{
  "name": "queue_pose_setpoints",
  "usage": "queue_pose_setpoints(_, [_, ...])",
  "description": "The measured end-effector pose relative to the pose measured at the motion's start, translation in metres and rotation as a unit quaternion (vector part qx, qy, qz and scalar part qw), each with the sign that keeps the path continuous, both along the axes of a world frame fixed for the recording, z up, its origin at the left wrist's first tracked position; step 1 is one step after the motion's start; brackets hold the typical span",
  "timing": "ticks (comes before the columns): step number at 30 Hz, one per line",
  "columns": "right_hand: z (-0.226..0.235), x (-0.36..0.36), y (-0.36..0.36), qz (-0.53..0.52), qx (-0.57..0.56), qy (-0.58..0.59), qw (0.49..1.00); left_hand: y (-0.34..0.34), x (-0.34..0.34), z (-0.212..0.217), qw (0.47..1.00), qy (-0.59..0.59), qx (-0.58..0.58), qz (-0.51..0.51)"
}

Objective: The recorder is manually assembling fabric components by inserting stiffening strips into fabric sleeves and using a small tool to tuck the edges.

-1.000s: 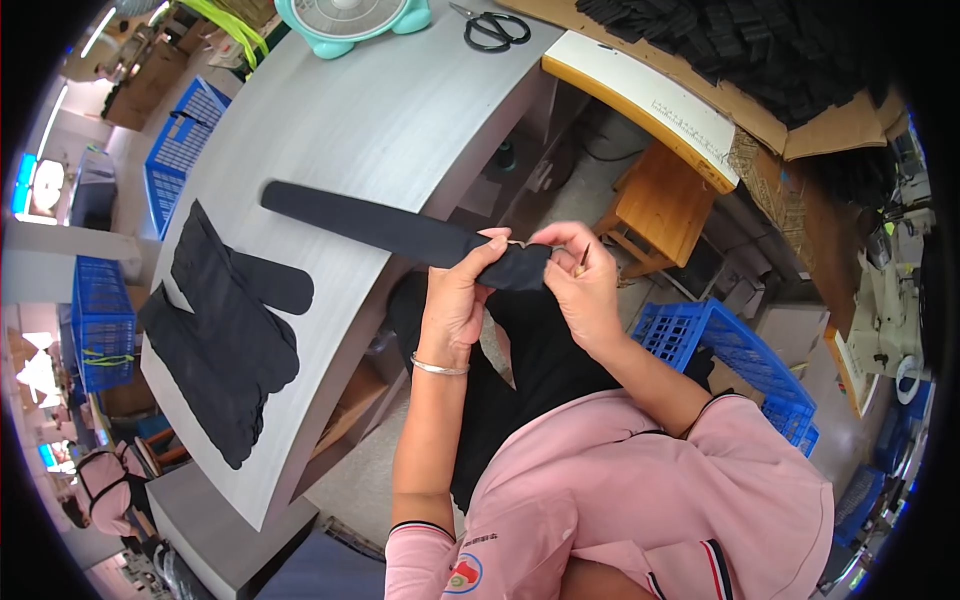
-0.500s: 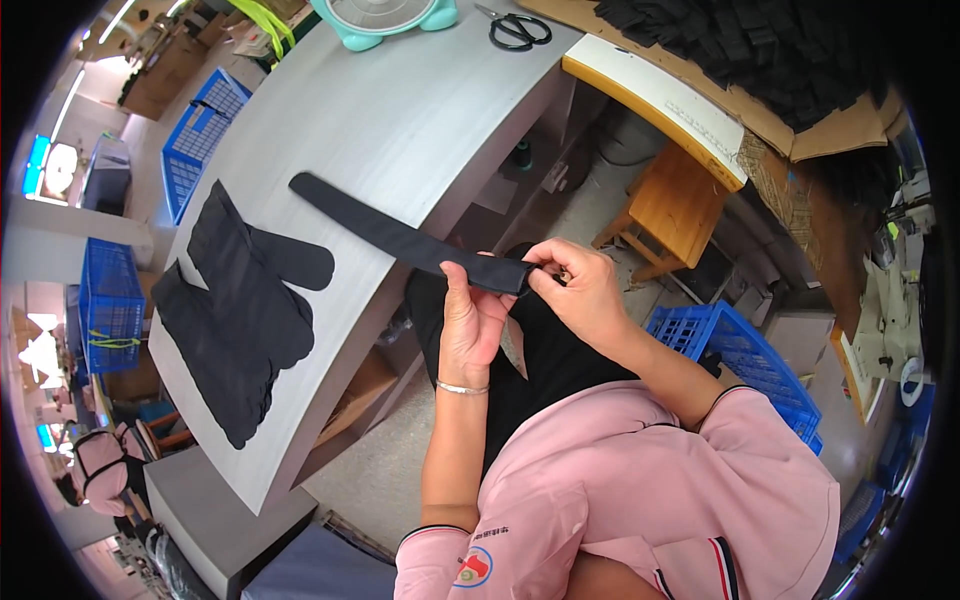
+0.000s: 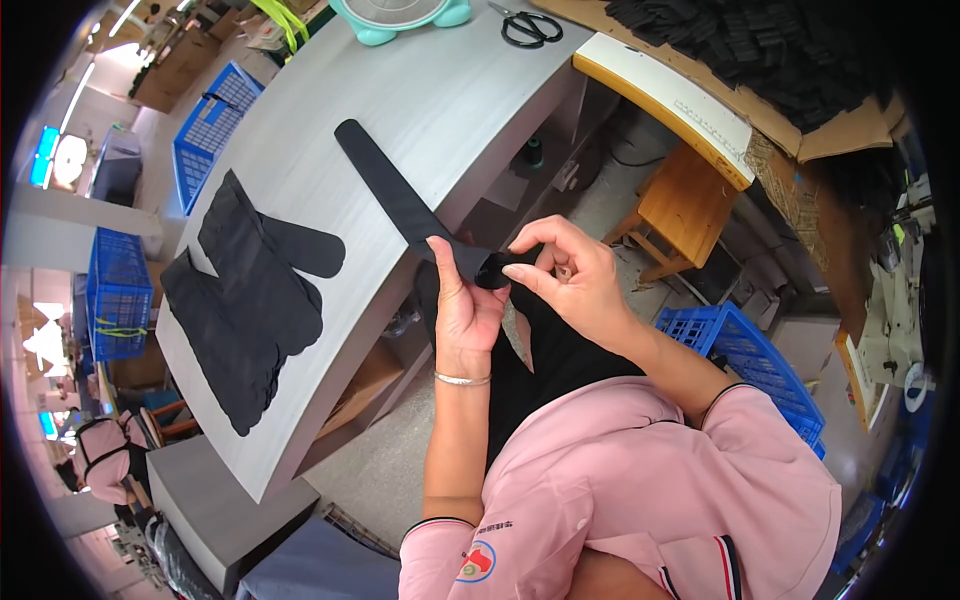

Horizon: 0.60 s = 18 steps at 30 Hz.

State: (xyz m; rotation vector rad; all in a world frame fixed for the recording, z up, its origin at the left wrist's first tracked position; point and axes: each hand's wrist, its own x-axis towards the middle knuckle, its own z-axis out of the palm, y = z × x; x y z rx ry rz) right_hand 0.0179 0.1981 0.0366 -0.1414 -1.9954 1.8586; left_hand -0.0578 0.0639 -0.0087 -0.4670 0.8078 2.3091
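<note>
A long narrow black fabric tube [image 3: 385, 180] runs from the grey table up to my hands, its rounded far end lying on the tabletop. My left hand [image 3: 468, 310] is closed around its near end, thumb along the top and fingers underneath. At the opening, my right hand [image 3: 575, 275] has thumb and forefinger bent at the fabric's rim in a loose pinch; the exact contact is partly hidden by dark cloth behind. The tube's mouth gapes round between the two hands. Left of it, several flat black fabric pieces [image 3: 255, 300] lie overlapped on the table.
Black-handled scissors [image 3: 530, 30] and a turquoise-rimmed object [image 3: 400, 15] sit at the table's far side. A wooden stool [image 3: 688, 205] stands to the right, near a blue crate [image 3: 750, 360]. Black pieces fill a cardboard box [image 3: 840, 135] at upper right. Another person [image 3: 105, 460] is far left.
The tube has swung to a steeper slant on the table. Its near end has opened into a round mouth, and my right thumb and forefinger have spread a little.
</note>
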Motion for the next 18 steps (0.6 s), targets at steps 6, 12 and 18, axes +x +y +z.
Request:
queue_pose_setpoints(6, [0.000, -0.002, -0.005, -0.081, 0.337, 0.154, 0.925, 0.006, -0.003, 0.001, 0.999, 0.005, 0.035, 0.004])
queue_pose_setpoints(12, [-0.004, -0.001, -0.007, -0.116, 0.452, 0.122, 0.876, 0.003, -0.001, -0.009, 0.999, 0.037, -0.015, -0.023])
queue_pose_setpoints(18, [-0.010, -0.006, -0.008, -0.098, 0.433, 0.154, 0.883, 0.000, 0.002, -0.013, 0.997, 0.056, -0.044, -0.020])
